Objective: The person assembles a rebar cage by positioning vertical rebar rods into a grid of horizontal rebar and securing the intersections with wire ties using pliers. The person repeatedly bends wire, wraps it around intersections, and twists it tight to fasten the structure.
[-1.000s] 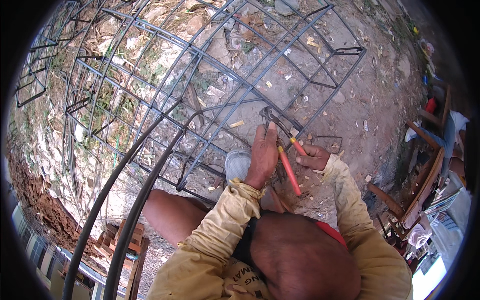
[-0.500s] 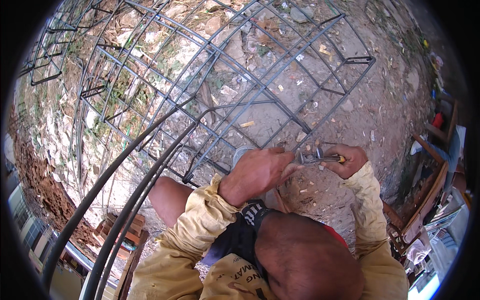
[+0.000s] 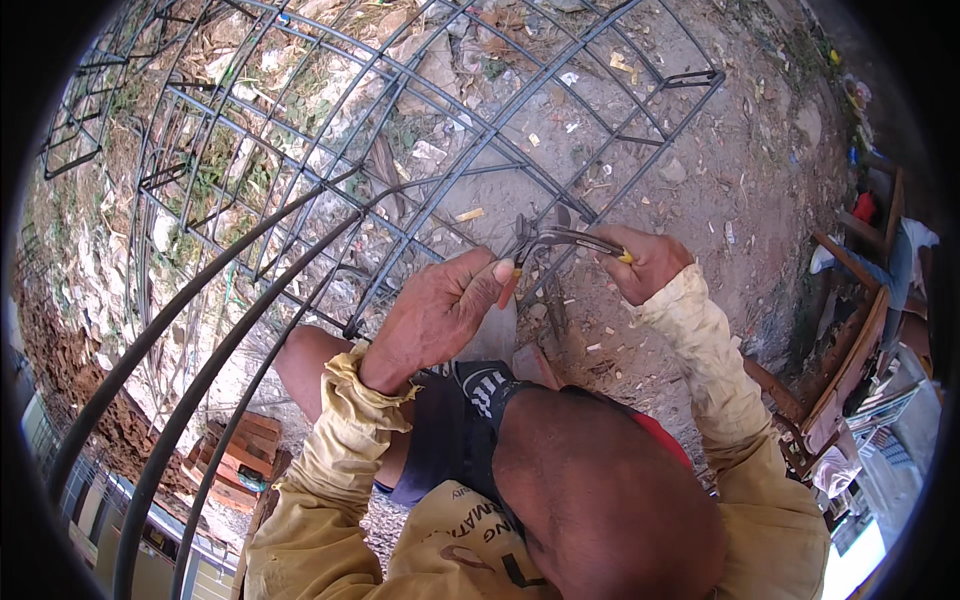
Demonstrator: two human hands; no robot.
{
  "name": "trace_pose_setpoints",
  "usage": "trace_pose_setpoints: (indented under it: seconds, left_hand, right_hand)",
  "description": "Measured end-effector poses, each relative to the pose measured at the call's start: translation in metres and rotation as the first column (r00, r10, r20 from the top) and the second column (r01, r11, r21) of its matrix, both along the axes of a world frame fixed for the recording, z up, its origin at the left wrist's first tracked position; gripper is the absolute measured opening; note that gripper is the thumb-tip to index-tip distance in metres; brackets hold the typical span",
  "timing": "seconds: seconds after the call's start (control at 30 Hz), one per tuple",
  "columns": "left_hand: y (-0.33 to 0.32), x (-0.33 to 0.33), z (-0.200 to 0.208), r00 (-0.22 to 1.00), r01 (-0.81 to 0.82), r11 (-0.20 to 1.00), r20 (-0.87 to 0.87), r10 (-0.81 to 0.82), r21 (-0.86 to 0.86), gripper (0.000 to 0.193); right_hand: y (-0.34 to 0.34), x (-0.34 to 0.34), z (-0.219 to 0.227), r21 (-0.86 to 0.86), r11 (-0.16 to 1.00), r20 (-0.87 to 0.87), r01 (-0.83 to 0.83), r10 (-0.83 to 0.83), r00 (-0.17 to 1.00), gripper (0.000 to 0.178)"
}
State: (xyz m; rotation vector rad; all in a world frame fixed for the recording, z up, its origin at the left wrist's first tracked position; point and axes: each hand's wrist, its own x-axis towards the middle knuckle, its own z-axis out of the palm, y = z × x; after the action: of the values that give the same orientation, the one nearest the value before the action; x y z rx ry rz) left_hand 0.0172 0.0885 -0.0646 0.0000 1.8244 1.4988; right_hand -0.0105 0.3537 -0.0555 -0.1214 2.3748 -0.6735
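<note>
My left hand is closed, the thumb pressed along a pair of pliers with an orange-red handle and a dark metal head pointing up and away. To its right, my right hand is closed around the handles of a second pair of pliers, whose yellow grip end shows by the fingers. The metal heads of both tools meet or overlap, close to the near corner of a rebar cage. Whether the pliers grip anything between them is too small to tell.
Long dark bars run from the lower left up to the cage. Stacked bricks lie left of my bent legs. Stony, littered ground spreads under the cage. Wooden furniture frames stand at the right edge.
Both hands have moved left and away from my body, toward the cage. My left hand has turned, bringing the orange-red handled pliers into sight. The view has shifted slightly.
</note>
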Motion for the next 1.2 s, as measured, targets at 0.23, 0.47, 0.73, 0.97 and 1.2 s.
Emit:
trace_pose_setpoints:
  seconds: [0.23,0.47,0.73,0.97,1.2]
  left_hand:
    - [-0.021,-0.001,0.010,0.859,-0.511,0.811,0.205,0.469,0.285,0.045]
    - [-0.008,0.033,0.020,0.909,-0.092,0.971,-0.417,-0.009,-0.221,0.037]
    - [-0.011,0.054,0.052,0.904,-0.398,0.742,0.367,0.218,0.539,0.039]
    - [0.001,0.077,0.066,0.878,-0.460,0.792,0.073,0.473,0.400,0.038]
    - [0.000,0.077,0.085,0.621,-0.737,0.411,0.298,0.725,0.536,0.035]
  right_hand:
    - [-0.020,0.003,-0.004,-0.142,0.983,-0.213,-0.112,0.081,0.974,0.027]
    - [-0.020,-0.008,0.017,-0.210,0.947,-0.189,-0.243,0.204,0.961,0.034]
    - [-0.020,0.015,0.037,-0.562,0.796,-0.166,-0.225,0.158,0.973,0.033]
    - [-0.045,0.026,0.062,-0.447,0.866,-0.219,-0.226,0.139,0.966,0.027]
    - [-0.053,0.053,0.082,-0.072,0.854,-0.453,-0.515,0.432,0.780,0.030]
